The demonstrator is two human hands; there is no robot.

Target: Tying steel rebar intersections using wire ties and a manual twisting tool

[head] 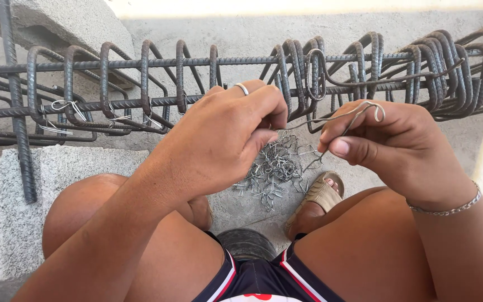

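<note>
My left hand (227,137), with a ring on one finger, pinches one end of a thin bent tie wire (339,116). My right hand (389,148), with a bracelet at the wrist, grips the wire's looped other end between thumb and fingers. Both hands hover just in front of a rebar cage (197,84) made of long bars and many bent stirrups. Below the hands, a heap of loose tie wires (275,168) lies on the concrete.
A granite block (34,190) supports the cage at the left; a second block (68,22) sits behind. A few wire ties (65,106) hold stirrups at the left. My bare knees and a sandalled foot (317,196) fill the foreground.
</note>
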